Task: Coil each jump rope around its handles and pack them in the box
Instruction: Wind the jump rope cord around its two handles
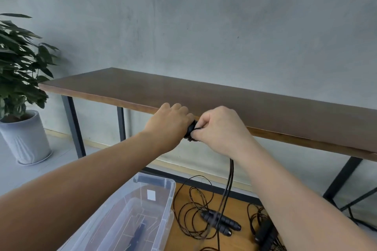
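So the black handles [190, 129] are clamped in the left hand [170, 122], fingers curled right round them, only the end poking out on the thumb side. Pressed up against that is the right hand [219, 128], where the thin black rope [228, 185] is pinched between curled fingertips right at the handles. Both grips are closed tight, nothing loose about them. From under the right hand a few strands of rope are left hanging straight down, blurred lower down.

Directly below the grips, a second jump rope [219, 223] is seen lying on the wooden floor [183, 240], its two black handles side by side with loose loops of cord spread around them. Further right of that, a third jump rope [265, 232] is partly hidden behind the right forearm.

Down and left of the grips, a clear plastic box [163, 206] is sat on the floor, with something dark inside that can't be made out properly.

Just behind the hands, the edge of a long brown wooden surface [224, 96] on black legs is seen. Way off left, a potted plant [20, 87] in a pale pot is parked against the grey wall.
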